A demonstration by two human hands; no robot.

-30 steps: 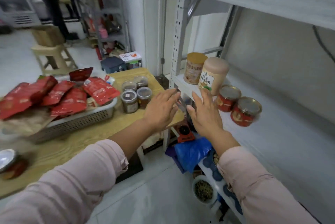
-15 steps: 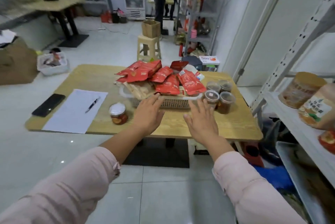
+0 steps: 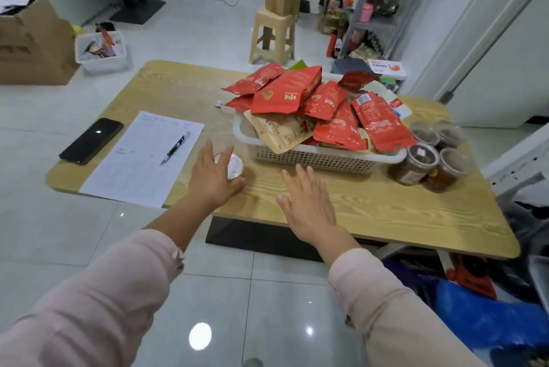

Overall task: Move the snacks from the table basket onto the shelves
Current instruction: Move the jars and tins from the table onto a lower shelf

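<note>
A white plastic basket [image 3: 326,158] on the wooden table [image 3: 371,212] is heaped with red snack packets [image 3: 285,93] and a tan packet [image 3: 279,132]. A small can with a silver lid [image 3: 235,165] stands left of the basket. My left hand [image 3: 212,176] reaches it with fingers extended, index finger and thumb on either side of the can, which it partly hides. My right hand [image 3: 309,203] hovers flat and open over the table's front edge, holding nothing. Several clear lidded jars [image 3: 416,164] stand right of the basket. The white shelf frame [image 3: 517,164] shows at the right edge.
A phone [image 3: 92,141], a sheet of paper [image 3: 142,158] and a pen [image 3: 175,145] lie on the table's left. Behind are a plastic stool [image 3: 273,34] with a box, a white bin [image 3: 101,51] and cardboard boxes. A blue bag [image 3: 487,313] lies on the floor at right.
My view has swung from the shelf to the table and come closer. My left hand has moved left onto the small can. My right hand has stayed open near the front edge.
</note>
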